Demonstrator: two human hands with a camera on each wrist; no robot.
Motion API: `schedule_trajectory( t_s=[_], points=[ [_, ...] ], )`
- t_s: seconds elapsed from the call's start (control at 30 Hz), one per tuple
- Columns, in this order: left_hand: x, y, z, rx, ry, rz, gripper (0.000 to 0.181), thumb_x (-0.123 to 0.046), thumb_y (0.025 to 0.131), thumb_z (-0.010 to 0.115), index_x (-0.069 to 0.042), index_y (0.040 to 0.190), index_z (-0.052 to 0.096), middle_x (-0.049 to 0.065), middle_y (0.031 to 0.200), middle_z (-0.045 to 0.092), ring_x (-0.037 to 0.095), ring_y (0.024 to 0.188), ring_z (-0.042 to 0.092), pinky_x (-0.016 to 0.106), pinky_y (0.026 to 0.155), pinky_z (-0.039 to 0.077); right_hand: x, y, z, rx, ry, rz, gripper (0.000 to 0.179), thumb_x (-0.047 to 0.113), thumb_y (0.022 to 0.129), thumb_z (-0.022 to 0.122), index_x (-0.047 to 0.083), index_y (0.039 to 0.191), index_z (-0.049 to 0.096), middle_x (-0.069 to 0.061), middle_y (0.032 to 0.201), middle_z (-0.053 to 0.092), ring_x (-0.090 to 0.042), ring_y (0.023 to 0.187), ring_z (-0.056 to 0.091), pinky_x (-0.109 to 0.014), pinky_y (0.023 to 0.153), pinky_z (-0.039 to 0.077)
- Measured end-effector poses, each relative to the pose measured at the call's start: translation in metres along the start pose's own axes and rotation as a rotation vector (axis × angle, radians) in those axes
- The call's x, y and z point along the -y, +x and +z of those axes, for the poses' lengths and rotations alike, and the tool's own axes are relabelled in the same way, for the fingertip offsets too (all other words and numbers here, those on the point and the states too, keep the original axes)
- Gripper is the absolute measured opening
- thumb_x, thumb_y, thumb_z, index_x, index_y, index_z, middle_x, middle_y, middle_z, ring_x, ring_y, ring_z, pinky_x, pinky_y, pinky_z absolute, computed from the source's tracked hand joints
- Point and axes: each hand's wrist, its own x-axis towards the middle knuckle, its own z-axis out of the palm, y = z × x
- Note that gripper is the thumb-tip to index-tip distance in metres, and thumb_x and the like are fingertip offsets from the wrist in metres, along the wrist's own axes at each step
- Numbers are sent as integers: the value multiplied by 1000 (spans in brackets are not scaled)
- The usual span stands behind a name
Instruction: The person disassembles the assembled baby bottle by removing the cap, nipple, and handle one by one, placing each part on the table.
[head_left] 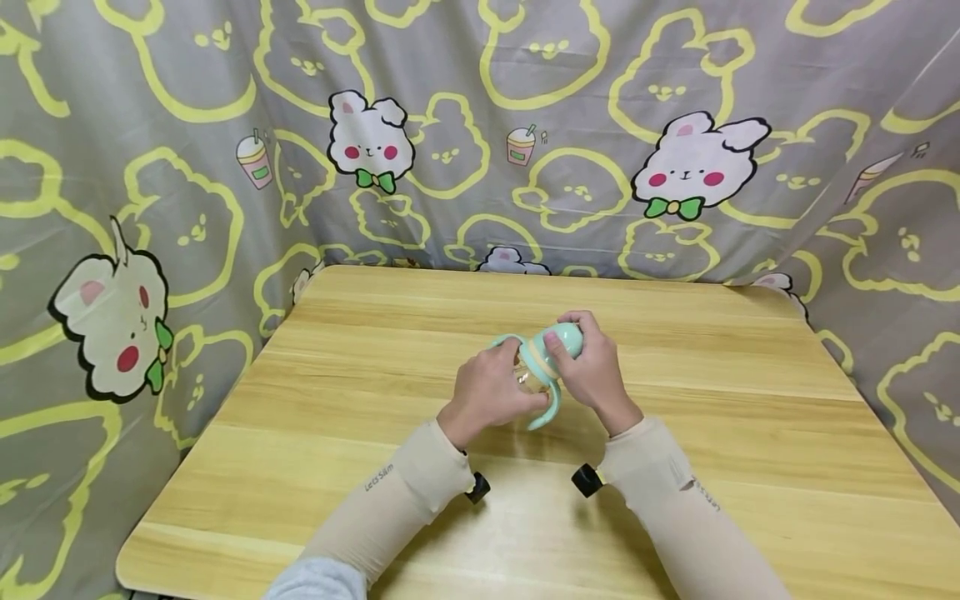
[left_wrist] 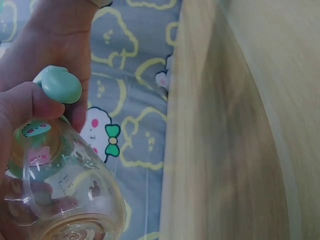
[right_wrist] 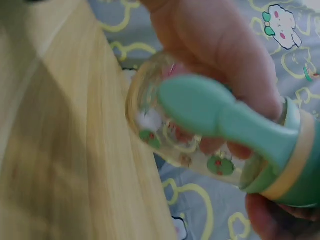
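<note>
A baby bottle [head_left: 531, 380] with a clear, amber-tinted body is held tilted above the wooden table, its top toward the right. My left hand [head_left: 491, 387] grips the body. My right hand [head_left: 597, 362] holds the rounded mint-green cap [head_left: 567, 337], thumb lying across it. A cream ring sits below the cap, and a curved mint handle [right_wrist: 195, 105] stands out from the collar in the right wrist view. Small cartoon prints and the round base of the bottle [left_wrist: 100, 200] show in the left wrist view. My fingers hide part of the body and cap.
The wooden table [head_left: 337, 392] has rounded corners and extends around both hands. A grey curtain [head_left: 465, 75] with yellow outlines and white bunnies hangs behind it and along both sides. A black piece [head_left: 587, 481] sticks out from the right wrist; a similar one [head_left: 477, 487] is at the left.
</note>
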Motion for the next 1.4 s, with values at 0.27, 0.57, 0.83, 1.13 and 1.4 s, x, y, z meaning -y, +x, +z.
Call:
schedule_trajectory(
  t_s=[0.27,0.57,0.83,1.13,1.4],
  points=[
    [2,-7,-1,25,-5,-12,56,-51,65,73,-13,104,58,-8,75,55,9,60,51,25,48,41,3,-3,-3,78,-67,2,36,35,92,63,5,109,55,-9,77,59,-20,60,53,-34,51,46],
    [0,0,-6,72,-15,1,59,-53,65,71,-13,107,57,-7,73,54,11,60,51,27,49,41,-2,1,-8,87,26,-32,31,28,91,65,5,110,55,-11,81,59,-21,62,54,-35,53,47],
    [0,3,-10,139,-61,-20,61,-52,66,71,-13,111,57,-5,72,56,12,60,53,28,52,43,-6,-1,-13,132,87,-75,34,20,91,65,4,118,53,-12,86,60,-23,66,54,-34,55,47],
    [1,5,-11,206,-99,-54,57,-52,67,71,-15,108,56,-4,73,57,13,61,53,29,54,43,-8,-2,-12,162,160,-42,34,16,94,62,3,123,52,-14,90,59,-22,70,54,-30,59,47],
    [5,4,-11,234,-240,-71,49,-46,67,76,-18,103,57,-4,73,59,11,56,56,30,53,46,-5,-3,-13,169,192,-134,34,13,93,61,-1,122,52,-12,85,58,-18,66,52,-28,56,46]
  ],
)
